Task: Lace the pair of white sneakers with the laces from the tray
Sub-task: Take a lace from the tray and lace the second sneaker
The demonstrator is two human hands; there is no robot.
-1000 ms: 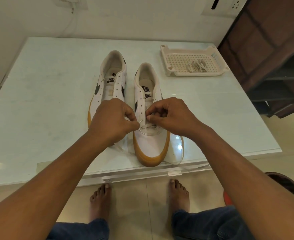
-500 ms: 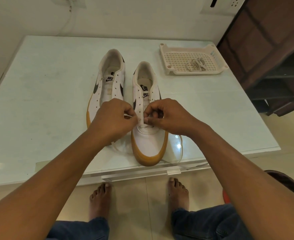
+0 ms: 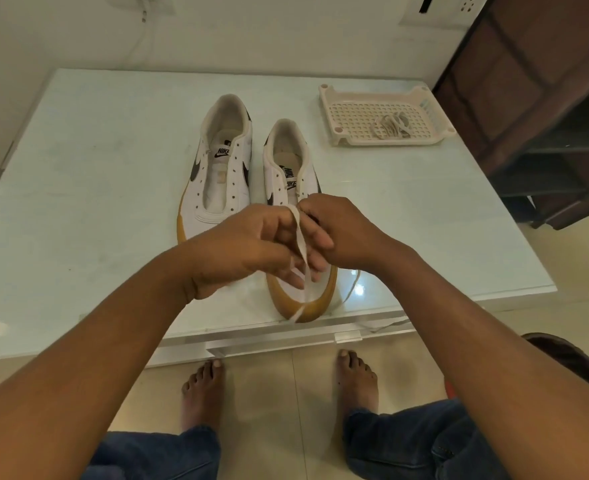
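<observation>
Lace in hand: the lace [image 3: 301,239] is a flat white woven strip, raised above the toe of the nearer sneaker [image 3: 288,157]. One end trails down over the gum toe cap to the edge of the table [image 3: 95,174], and another stretch lies beside the toe on the right.
Left hand: the left hand [image 3: 248,251] has its fingers curled, with the lace draped over the forefinger and pinched there.
Right hand: the right hand [image 3: 341,230] is curled close against the left, over the lower eyelets. What its fingers pinch is hidden, so I cannot tell.
Handling of the lace: likely light, limp and a little slippery. It folds and twists readily, so it probably wants holding close to the tip, where it is stiffest, to pass an eyelet flat.
Handling of the sneaker: light, with a soft upper. It may slide on the glossy table when the lace is tugged, so steadying the eyelet flap looks wise.
Other sneaker: the second sneaker [image 3: 223,168] stands just beside it, eyelets bare.
Tray: the tray [image 3: 326,98] sits farther back on the right, with a bundled lace [image 3: 392,124] in it.
</observation>
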